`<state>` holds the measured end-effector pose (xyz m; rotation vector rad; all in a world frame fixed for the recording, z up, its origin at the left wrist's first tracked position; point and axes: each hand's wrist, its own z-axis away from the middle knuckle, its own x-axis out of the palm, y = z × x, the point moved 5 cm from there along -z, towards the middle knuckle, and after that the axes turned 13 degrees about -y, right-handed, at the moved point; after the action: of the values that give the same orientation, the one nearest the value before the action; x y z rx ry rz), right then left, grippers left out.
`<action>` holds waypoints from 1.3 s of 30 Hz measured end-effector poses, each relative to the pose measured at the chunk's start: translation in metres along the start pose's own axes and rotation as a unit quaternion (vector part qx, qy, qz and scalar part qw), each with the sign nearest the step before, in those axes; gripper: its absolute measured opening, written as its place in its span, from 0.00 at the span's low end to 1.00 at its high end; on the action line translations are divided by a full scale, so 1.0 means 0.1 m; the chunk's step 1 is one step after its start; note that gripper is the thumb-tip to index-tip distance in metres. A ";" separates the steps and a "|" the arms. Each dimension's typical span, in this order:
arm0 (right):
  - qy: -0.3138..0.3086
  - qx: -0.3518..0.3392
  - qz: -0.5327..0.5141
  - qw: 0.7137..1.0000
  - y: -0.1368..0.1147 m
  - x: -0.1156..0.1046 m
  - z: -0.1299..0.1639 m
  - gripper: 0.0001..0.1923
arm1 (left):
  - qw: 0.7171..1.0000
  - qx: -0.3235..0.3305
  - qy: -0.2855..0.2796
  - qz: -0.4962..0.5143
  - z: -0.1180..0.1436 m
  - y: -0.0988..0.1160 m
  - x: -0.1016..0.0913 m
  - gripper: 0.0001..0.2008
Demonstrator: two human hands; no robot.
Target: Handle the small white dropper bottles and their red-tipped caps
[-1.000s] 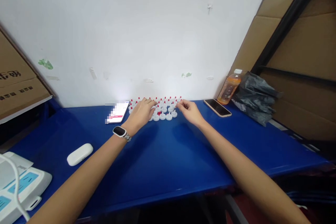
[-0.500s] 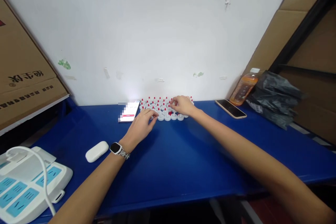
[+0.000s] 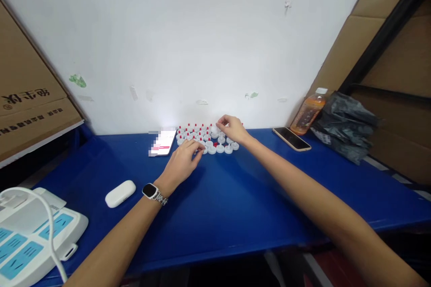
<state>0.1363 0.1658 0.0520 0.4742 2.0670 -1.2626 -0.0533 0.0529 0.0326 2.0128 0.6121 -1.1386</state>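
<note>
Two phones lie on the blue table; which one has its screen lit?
The phone left of the caps, by the wall: its screen glows white. The phone near the orange bottle is dark.

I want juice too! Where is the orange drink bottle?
In the head view, the orange drink bottle stands at the far right of the blue table, between the dark phone and the black plastic bag, leaning toward the cardboard.

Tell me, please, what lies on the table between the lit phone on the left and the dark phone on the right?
The head view shows a cluster of small white caps with red tips, with the left hand and right hand at it.
</note>
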 end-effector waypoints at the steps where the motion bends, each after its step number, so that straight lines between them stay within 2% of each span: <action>1: 0.011 -0.001 -0.063 0.998 0.01 -0.02 0.05 0.06 | 1.000 0.001 0.003 0.002 0.00 0.01 0.00 0.07; 3: 0.012 0.015 -0.219 0.975 0.02 0.00 0.18 0.09 | 1.000 0.002 0.009 0.007 0.01 0.04 -0.01 0.07; 6: -0.024 0.060 -0.427 0.902 -0.05 0.13 0.48 0.12 | 1.000 0.009 0.018 0.018 0.02 0.13 0.00 0.08; 7: -0.039 0.071 -0.463 0.883 -0.09 0.17 0.58 0.12 | 0.999 0.013 0.021 0.021 0.02 0.17 0.01 0.09; 9: -0.083 0.087 -0.490 0.863 -0.20 0.25 0.77 0.11 | 0.999 0.017 0.026 0.031 0.01 0.26 0.03 0.10; 11: -0.149 0.095 -0.470 0.865 -0.30 0.34 0.90 0.14 | 0.998 0.014 0.031 0.053 -0.01 0.33 0.07 0.11; 13: -0.187 0.096 -0.437 0.875 -0.36 0.39 0.97 0.18 | 0.996 0.009 0.029 0.081 -0.04 0.38 0.12 0.11; 16: -0.166 0.089 -0.428 0.884 -0.36 0.42 0.97 0.21 | 0.996 0.026 -0.007 0.086 -0.10 0.45 0.23 0.11; 20: -0.154 0.079 -0.470 0.865 -0.34 0.48 0.97 0.19 | 0.996 0.075 -0.048 0.025 -0.16 0.52 0.32 0.11; 24: -0.154 0.099 -0.521 0.834 -0.35 0.48 1.02 0.20 | 0.991 0.128 -0.038 -0.031 -0.22 0.58 0.32 0.11; 29: -0.123 0.097 -0.579 0.800 -0.37 0.38 1.00 0.17 | 0.989 0.134 -0.039 -0.040 -0.35 0.57 0.31 0.10; 32: -0.115 0.097 -0.582 0.799 -0.38 0.37 1.00 0.16 | 0.992 0.118 -0.016 -0.044 -0.40 0.52 0.33 0.11; 35: -0.108 0.107 -0.588 0.795 -0.39 0.41 1.02 0.14 | 0.989 0.128 0.011 -0.076 -0.40 0.50 0.35 0.13; 39: -0.109 0.130 -0.613 0.772 -0.38 0.46 1.05 0.10 | 0.980 0.160 -0.003 -0.115 -0.35 0.50 0.38 0.14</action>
<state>0.1165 0.0537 0.0113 -1.0970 1.9298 -2.1611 0.0185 0.0511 0.0300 2.2506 0.7093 -1.4568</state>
